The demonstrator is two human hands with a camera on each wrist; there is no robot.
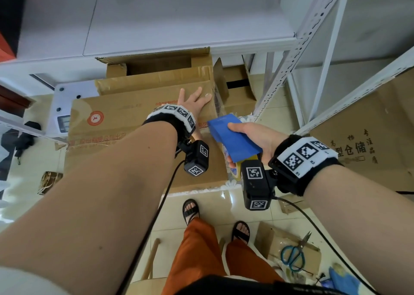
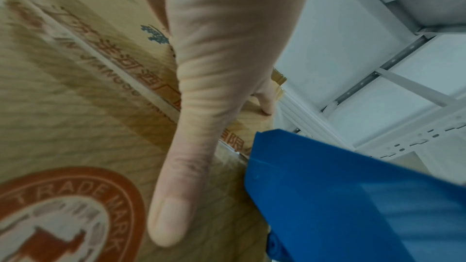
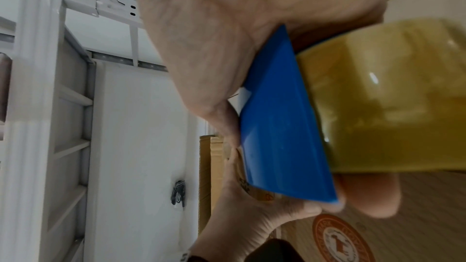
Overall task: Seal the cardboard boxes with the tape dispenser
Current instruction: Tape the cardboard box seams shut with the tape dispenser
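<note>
Brown cardboard box [image 1: 125, 124] on tiled floor, flaps folded shut, red round trademark and red lettering on top. Blue tape dispenser [image 1: 233, 136] with yellowish roll, tilted, at box's right edge.

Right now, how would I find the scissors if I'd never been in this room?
Look at the tiled floor by the person's right foot. A flattened cardboard piece lies there, with the scissors on top. Their teal handle loops mark them out.

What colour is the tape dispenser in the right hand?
Blue, with a yellowish-brown tape roll; the tape dispenser shows best in the right wrist view.
</note>
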